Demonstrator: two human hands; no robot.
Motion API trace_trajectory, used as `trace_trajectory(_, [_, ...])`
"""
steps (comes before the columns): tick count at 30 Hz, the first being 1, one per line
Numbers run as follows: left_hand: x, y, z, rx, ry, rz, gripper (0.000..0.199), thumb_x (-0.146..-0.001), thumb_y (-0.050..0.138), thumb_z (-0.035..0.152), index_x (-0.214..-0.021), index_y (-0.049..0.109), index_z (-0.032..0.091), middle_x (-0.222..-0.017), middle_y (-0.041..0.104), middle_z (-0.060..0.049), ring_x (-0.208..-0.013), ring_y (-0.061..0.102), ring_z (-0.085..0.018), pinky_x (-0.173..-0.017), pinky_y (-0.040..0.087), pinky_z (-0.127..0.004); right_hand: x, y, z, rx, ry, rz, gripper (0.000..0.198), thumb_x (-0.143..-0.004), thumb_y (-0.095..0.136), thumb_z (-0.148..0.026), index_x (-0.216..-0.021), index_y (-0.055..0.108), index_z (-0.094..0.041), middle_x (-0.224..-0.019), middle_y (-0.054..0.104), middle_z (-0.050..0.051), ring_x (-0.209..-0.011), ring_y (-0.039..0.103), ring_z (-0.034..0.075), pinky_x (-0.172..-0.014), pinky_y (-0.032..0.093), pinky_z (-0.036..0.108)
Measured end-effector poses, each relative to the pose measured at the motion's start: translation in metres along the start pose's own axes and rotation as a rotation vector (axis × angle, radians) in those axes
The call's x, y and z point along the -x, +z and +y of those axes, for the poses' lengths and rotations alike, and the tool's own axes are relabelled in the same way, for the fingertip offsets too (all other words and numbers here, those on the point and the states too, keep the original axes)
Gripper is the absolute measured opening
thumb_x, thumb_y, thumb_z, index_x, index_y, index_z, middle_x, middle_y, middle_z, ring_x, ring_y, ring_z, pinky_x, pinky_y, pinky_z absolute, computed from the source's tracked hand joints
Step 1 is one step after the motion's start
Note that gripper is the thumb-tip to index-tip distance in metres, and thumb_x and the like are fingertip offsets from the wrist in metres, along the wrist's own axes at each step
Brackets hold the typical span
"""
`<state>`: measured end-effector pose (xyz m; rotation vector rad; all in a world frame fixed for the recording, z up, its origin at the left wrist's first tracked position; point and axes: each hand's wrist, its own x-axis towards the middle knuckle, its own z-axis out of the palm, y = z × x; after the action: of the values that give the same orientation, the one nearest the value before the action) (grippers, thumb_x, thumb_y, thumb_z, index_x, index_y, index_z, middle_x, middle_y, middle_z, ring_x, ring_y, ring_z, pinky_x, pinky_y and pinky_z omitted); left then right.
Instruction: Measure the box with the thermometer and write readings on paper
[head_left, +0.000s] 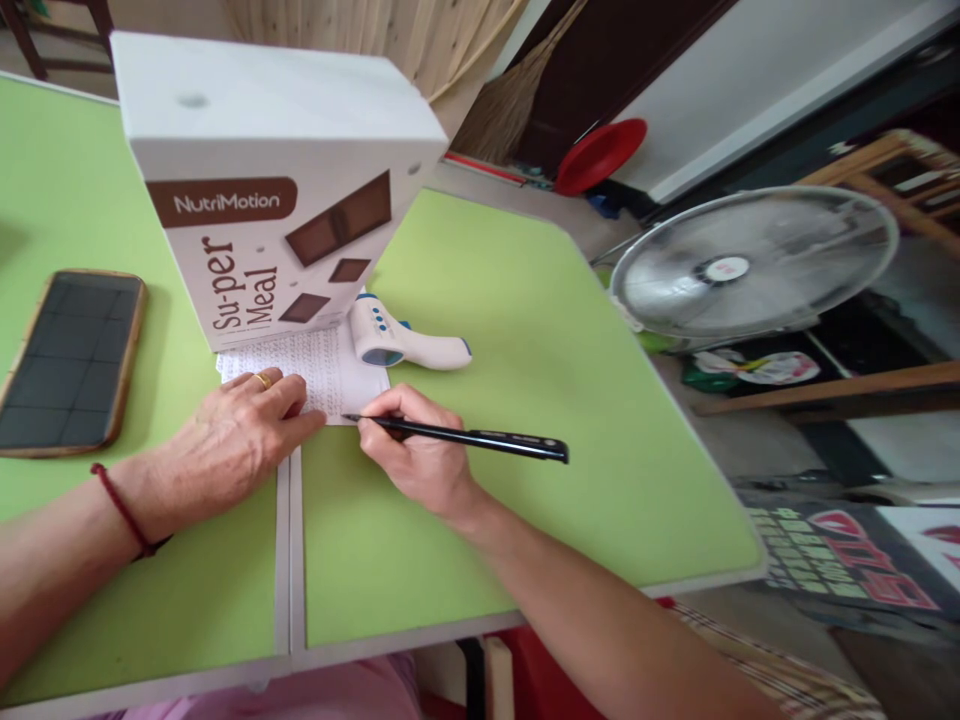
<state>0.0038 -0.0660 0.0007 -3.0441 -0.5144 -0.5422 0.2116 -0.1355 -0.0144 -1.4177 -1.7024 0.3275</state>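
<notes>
A black pen (480, 437) is pinched in my right hand (420, 450), its tip at the lower edge of a white sheet of paper (371, 385). Rows of small handwriting cover much of the sheet. My left hand (251, 425) lies flat on the paper's lower left part, fingers stretched out, wearing a ring and a dark red cord bracelet. A white NutriMotion box (285, 130) stands upright at the paper's far edge and hides part of it. Against the sheet's right side rests a white and blue infrared thermometer (409, 340).
To the left, a smartphone (71, 360) in a brown-edged case lies on the green table (600, 480). Beyond the table's right edge stand a fan (754, 262) and a red basin (602, 157). A seam runs across the tabletop below the paper.
</notes>
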Motion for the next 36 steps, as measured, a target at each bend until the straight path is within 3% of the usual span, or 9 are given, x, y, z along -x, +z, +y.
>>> trace_trajectory(7, [-0.0009, -0.0018, 0.0002, -0.001, 0.006, -0.005, 0.023, -0.090, 0.047, 0.004, -0.097, 0.067, 0.014, -0.083, 0.055, -0.007, -0.068, 0.046, -0.021, -0.061, 0.038, -0.031, 0.0010, 0.0008, 0.0023, -0.058, 0.047, 0.049, 0.009, -0.079, 0.057, -0.020, -0.070, 0.054, -0.021, -0.057, 0.056, -0.006, -0.045, 0.047, 0.008, -0.044, 0.039, 0.020])
trace_trajectory(36, [0.0009, 0.0024, 0.0005, -0.019, -0.015, -0.012, 0.026, -0.091, 0.045, 0.004, -0.102, 0.066, 0.015, -0.086, 0.056, -0.007, -0.071, 0.047, -0.021, -0.062, 0.039, -0.031, -0.0003, 0.0020, 0.0008, -0.031, 0.038, 0.002, 0.009, -0.080, 0.057, -0.020, -0.072, 0.055, -0.021, -0.058, 0.059, -0.005, -0.047, 0.048, 0.008, -0.046, 0.040, 0.021])
